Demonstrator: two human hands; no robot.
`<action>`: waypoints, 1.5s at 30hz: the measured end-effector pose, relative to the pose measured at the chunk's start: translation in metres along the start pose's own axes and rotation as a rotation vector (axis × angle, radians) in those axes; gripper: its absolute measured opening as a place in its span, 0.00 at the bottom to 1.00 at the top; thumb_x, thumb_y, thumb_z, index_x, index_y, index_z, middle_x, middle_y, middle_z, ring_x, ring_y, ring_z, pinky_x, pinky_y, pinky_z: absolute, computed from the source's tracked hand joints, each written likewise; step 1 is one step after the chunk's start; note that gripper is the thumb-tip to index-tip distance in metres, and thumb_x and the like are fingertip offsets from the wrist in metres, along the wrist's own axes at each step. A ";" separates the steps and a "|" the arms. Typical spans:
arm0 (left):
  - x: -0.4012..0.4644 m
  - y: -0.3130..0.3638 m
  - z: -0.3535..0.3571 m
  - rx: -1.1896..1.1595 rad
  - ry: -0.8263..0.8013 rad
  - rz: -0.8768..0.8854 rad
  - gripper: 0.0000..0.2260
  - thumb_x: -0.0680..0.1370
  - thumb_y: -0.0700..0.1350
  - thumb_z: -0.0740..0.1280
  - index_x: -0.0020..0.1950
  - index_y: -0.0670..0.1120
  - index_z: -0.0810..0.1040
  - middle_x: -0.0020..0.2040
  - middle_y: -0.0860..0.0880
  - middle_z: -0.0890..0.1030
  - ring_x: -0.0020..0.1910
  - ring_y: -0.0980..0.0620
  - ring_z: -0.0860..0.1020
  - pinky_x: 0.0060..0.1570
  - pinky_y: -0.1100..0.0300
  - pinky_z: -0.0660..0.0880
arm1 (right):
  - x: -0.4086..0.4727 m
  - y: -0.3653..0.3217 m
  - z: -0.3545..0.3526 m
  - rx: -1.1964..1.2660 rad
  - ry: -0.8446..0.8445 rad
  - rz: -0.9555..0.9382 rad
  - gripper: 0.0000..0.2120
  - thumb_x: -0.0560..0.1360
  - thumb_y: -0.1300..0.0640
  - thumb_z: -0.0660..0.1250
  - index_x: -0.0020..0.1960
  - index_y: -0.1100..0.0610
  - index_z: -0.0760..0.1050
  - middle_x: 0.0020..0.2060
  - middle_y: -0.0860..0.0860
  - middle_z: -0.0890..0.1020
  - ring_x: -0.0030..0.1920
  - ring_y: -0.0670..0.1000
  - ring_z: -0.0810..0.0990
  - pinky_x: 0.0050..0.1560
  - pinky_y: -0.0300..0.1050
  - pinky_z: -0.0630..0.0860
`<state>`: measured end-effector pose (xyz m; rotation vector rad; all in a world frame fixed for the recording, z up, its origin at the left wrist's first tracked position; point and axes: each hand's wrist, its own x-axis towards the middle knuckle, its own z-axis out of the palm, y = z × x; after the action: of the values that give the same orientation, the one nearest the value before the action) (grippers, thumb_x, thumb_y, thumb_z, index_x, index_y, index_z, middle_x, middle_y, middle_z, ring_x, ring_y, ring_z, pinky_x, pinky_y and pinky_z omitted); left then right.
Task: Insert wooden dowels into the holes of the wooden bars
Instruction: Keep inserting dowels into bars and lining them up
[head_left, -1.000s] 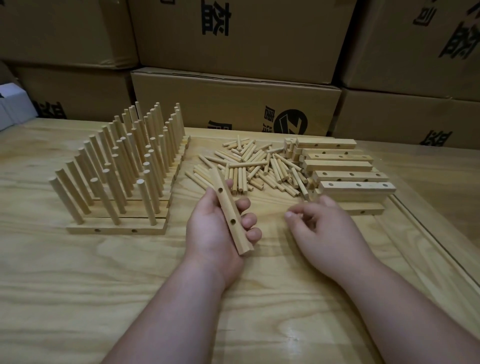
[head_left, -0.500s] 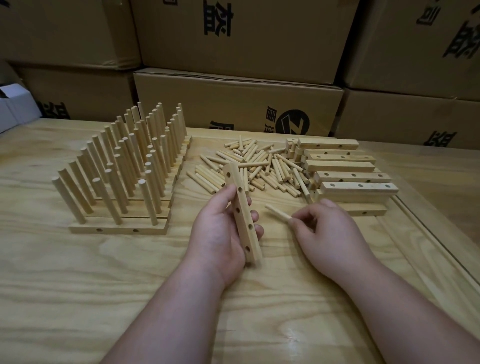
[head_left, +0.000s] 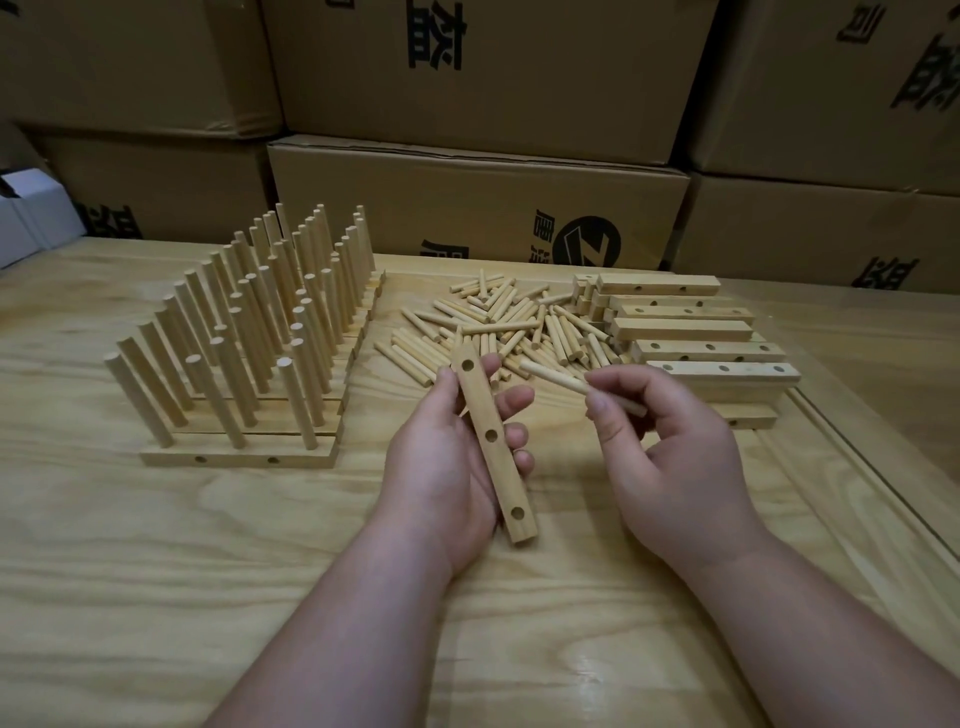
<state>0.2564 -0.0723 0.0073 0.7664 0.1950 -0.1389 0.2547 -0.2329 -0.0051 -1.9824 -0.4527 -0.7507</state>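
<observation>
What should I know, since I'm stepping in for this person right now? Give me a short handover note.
Left hand: grips a bar with three empty holes facing up.
Right hand: pinches one dowel, its tip near the bar's far hole but not in it.
Loose dowels lie in a pile on the table past the hands; empty bars are stacked to the right.
Done: finished bars with upright dowels stand in rows on the left.
Left: fill the three holes of the held bar, set it with the finished ones, then work through the stack.
</observation>
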 end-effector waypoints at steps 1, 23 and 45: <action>0.000 -0.001 0.000 0.014 0.000 0.003 0.18 0.85 0.56 0.57 0.59 0.47 0.81 0.39 0.45 0.83 0.28 0.52 0.73 0.27 0.59 0.72 | 0.000 0.000 0.000 -0.008 0.008 -0.007 0.09 0.78 0.60 0.69 0.55 0.49 0.79 0.47 0.40 0.81 0.48 0.41 0.80 0.47 0.29 0.73; 0.001 -0.007 -0.006 0.171 0.018 0.045 0.12 0.73 0.50 0.76 0.50 0.44 0.83 0.38 0.47 0.82 0.32 0.53 0.78 0.30 0.59 0.77 | 0.005 0.000 -0.003 -0.025 -0.026 -0.045 0.07 0.79 0.62 0.68 0.54 0.52 0.79 0.47 0.42 0.78 0.51 0.43 0.79 0.50 0.30 0.72; 0.001 -0.013 -0.007 0.347 -0.053 0.090 0.16 0.74 0.50 0.73 0.59 0.44 0.82 0.41 0.46 0.85 0.35 0.55 0.81 0.34 0.62 0.78 | 0.002 0.002 -0.001 0.119 0.034 0.168 0.14 0.78 0.47 0.69 0.63 0.42 0.75 0.45 0.41 0.79 0.46 0.44 0.80 0.43 0.36 0.77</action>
<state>0.2537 -0.0762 -0.0064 1.1136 0.0862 -0.1080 0.2571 -0.2351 -0.0046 -1.8669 -0.2990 -0.6362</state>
